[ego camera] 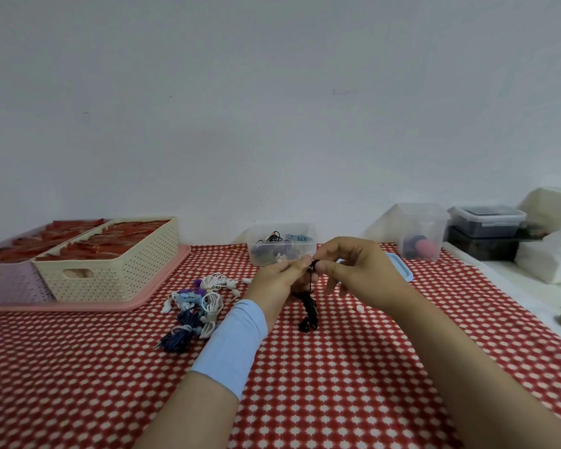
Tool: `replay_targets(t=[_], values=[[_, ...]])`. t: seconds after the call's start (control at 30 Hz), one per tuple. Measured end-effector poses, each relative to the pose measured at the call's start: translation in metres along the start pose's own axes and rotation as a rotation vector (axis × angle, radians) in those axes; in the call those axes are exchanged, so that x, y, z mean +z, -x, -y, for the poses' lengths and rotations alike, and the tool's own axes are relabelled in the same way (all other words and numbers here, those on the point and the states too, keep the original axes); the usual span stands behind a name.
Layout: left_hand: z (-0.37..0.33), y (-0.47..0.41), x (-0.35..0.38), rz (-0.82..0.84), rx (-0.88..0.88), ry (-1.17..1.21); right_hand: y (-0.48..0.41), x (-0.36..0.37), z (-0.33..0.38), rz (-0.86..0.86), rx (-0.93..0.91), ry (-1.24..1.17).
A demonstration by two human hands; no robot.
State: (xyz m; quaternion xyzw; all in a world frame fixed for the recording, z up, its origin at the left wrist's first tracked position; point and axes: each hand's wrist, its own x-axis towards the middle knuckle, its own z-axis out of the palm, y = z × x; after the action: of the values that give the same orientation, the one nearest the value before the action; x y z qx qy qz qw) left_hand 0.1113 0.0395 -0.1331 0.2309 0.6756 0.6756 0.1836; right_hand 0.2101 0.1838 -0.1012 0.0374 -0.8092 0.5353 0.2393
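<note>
White wall behind, table under a red-and-white cloth [337, 384]. Both hands meet mid-table, raised a little off the cloth. Left hand [280, 280], pale blue sleeve at the wrist, has its fingers curled round the upper part of a black cable [309, 311]. Right hand [357, 270] pinches the cable's top end between thumb and forefinger, its other fingers loosely bent and holding nothing. The cable hangs down as a tight bundle and its bottom end looks to touch the cloth. My read: the left hand steadies the coil while the right wraps or tucks the loose end, so the bundle stays together.

Left of the hands lies a pile [198, 306] of coiled white, blue and purple earphones, probably the finished ones, kept within reach. Behind the hands a clear box [282, 251] holds more cables, likely the supply, with its blue lid [400, 265] off beside it. Far left, a cream basket [110, 273] sits on a pink tray [162, 286], well apart from the work.
</note>
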Motion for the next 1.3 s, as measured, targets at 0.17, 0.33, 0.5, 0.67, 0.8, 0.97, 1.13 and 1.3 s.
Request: replay_targets(t=[0.17, 0.33, 0.5, 0.67, 0.8, 0.97, 1.13, 1.3], values=[[0.0005, 0.0018, 0.0002, 0.010, -0.020, 0.036, 0.0002, -0.0024, -0.0005, 0.017, 0.025, 0.043], [0.0001, 0.0022, -0.0003, 0.035, -0.009, 0.068, 0.0006, -0.0012, -0.0007, 0.023, 0.045, -0.001], [-0.0013, 0.0030, -0.0035, 0.068, 0.047, 0.079, 0.0010, -0.0040, -0.0016, 0.041, 0.169, -0.139], [-0.0010, 0.0043, -0.0072, 0.125, 0.125, 0.005, 0.0004, -0.0075, -0.0046, 0.169, 0.377, -0.405], [-0.0018, 0.0050, -0.0060, 0.117, 0.144, -0.030, -0.0001, -0.0093, -0.0081, 0.191, 0.442, -0.430], [0.0019, 0.0038, -0.0064, 0.095, 0.148, -0.011, -0.0001, -0.0036, -0.0075, 0.111, 0.404, -0.367], [0.0010, 0.0039, -0.0040, 0.080, 0.120, 0.027, 0.0010, -0.0027, -0.0011, 0.049, 0.318, -0.259], [-0.0006, 0.0063, -0.0022, 0.099, 0.085, 0.078, 0.0033, -0.0053, 0.0005, 0.023, 0.233, -0.142]])
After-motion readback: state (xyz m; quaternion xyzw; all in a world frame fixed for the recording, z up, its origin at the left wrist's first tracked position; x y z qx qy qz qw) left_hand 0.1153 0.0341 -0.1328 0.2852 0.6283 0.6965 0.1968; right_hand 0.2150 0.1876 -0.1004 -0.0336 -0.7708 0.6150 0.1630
